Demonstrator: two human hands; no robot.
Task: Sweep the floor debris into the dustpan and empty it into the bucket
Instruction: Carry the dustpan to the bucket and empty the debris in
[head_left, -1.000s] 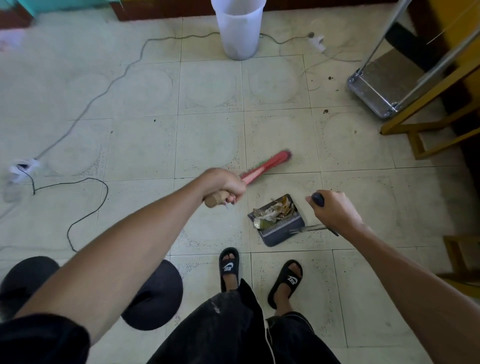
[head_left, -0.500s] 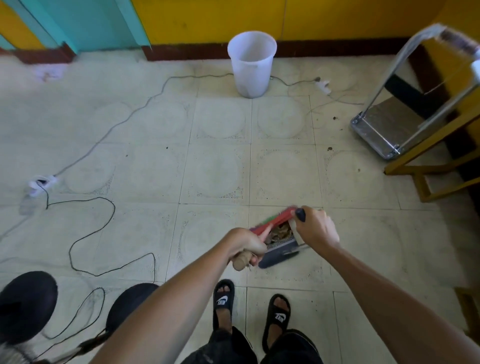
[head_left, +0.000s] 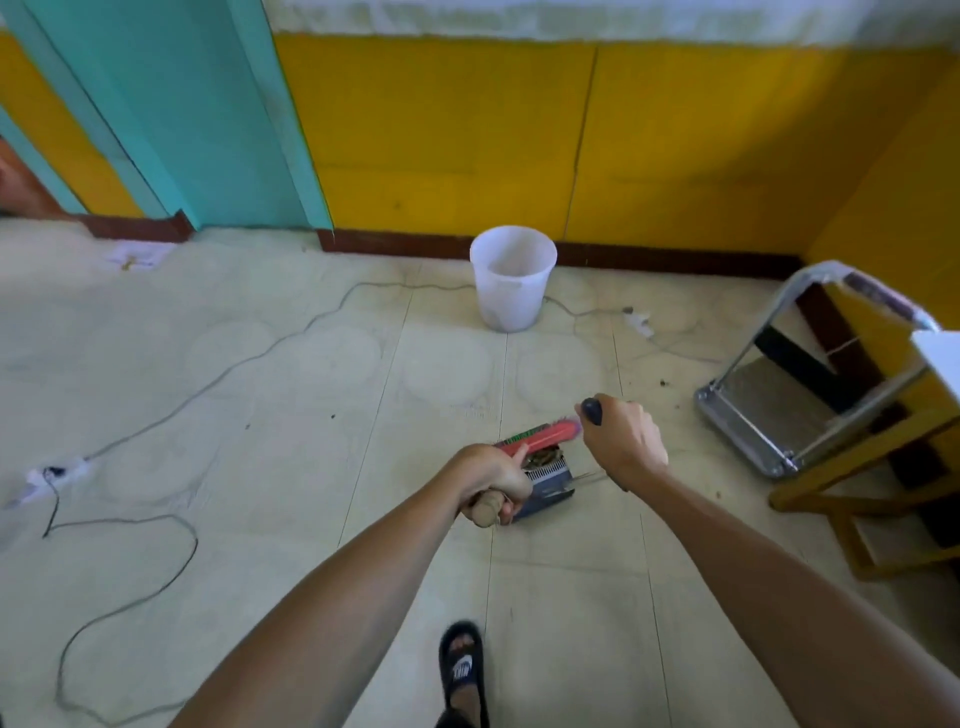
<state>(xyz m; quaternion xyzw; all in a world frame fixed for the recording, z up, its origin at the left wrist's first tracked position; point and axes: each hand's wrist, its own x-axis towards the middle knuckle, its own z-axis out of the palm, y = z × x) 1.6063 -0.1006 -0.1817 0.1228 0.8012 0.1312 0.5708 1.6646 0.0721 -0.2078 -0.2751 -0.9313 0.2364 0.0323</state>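
Note:
My left hand (head_left: 491, 483) grips the wooden end of a red broom (head_left: 543, 435), whose head lies across the top of the dustpan. My right hand (head_left: 621, 441) is closed around the black grip of the dustpan handle. The dark dustpan (head_left: 548, 480) hangs between my hands above the floor, with brown leafy debris (head_left: 543, 458) inside, partly hidden by the broom. The white bucket (head_left: 511, 278) stands upright ahead near the yellow wall, well beyond both hands.
Grey and black cables (head_left: 218, 374) snake over the tiled floor at left. A metal platform trolley (head_left: 779, 415) and a yellow wooden frame (head_left: 872, 467) stand at right. Small specks of dirt (head_left: 664, 383) lie near the trolley. My sandalled foot (head_left: 462, 670) is at the bottom.
The dustpan has been lifted off the floor and the broom head brought over it. My view has risen and moved forward, so the bucket and wall are now fully in sight.

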